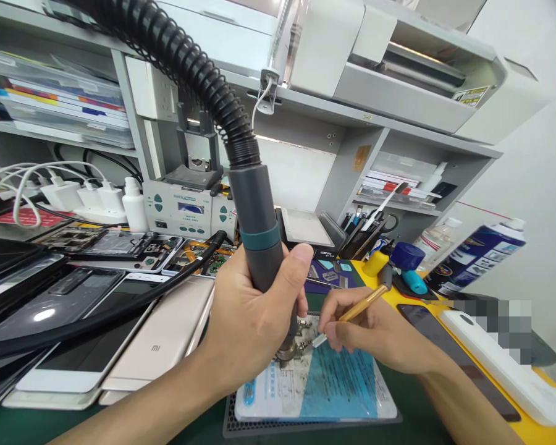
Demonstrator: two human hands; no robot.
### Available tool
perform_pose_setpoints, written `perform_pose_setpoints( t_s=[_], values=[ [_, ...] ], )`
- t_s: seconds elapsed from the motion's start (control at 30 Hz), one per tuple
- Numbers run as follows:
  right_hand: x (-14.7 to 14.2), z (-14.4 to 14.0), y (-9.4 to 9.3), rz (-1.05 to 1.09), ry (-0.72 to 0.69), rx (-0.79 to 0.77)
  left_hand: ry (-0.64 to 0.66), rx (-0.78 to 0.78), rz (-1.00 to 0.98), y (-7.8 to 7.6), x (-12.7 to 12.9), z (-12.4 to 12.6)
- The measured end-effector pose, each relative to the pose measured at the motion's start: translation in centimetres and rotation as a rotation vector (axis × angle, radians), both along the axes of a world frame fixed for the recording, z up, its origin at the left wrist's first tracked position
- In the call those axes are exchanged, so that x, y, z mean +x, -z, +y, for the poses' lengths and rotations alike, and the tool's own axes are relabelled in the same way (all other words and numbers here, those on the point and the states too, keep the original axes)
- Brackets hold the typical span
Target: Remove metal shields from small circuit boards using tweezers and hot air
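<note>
Head view of a phone-repair counter (421,426), read from left to right. At nine o'clock, a spread of flat, dark-screened and white-backed smartphones (88,334) is lying side by side, with a grey rework station with a small lit display (189,210) standing behind them at about eleven o'clock. At centre, the left hand (250,315) is clenching the grey, teal-banded hot-air handle on a black ribbed hose (257,235), holding it upright so that its metal nozzle is pointing down at a small metal-shielded circuit board (303,330). That board is resting on a white-and-blue printed work mat (324,389) at six o'clock, just beside the nozzle tip. At about four o'clock, the right hand (375,334) is gripping slim gold-coloured tweezers (356,308) in a pen hold, their tips touching or nearly touching the board; which of the two cannot be told. At three o'clock, a blue-and-white spray can (477,250) is lying near a yellow mat.

Judged step: heating a part on the board while the tweezers are waiting at it. The next move is likely calling for a steady nozzle and a light, level lift once the solder is softening.
</note>
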State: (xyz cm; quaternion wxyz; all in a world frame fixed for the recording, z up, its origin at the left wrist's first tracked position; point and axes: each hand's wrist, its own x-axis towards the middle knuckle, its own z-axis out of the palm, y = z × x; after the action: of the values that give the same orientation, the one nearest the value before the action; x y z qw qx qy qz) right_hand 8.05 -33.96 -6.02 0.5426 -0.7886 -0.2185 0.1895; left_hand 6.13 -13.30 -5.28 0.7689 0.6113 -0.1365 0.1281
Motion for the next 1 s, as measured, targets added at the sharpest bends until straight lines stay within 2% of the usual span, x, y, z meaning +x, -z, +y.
perform_pose_setpoints(
  t_s=[1.0],
  values=[
    [-0.27, 0.54, -0.07, 0.058, 0.031, 0.038, 0.010, -0.015, -0.024, 0.15, 0.18, -0.05]
  ],
)
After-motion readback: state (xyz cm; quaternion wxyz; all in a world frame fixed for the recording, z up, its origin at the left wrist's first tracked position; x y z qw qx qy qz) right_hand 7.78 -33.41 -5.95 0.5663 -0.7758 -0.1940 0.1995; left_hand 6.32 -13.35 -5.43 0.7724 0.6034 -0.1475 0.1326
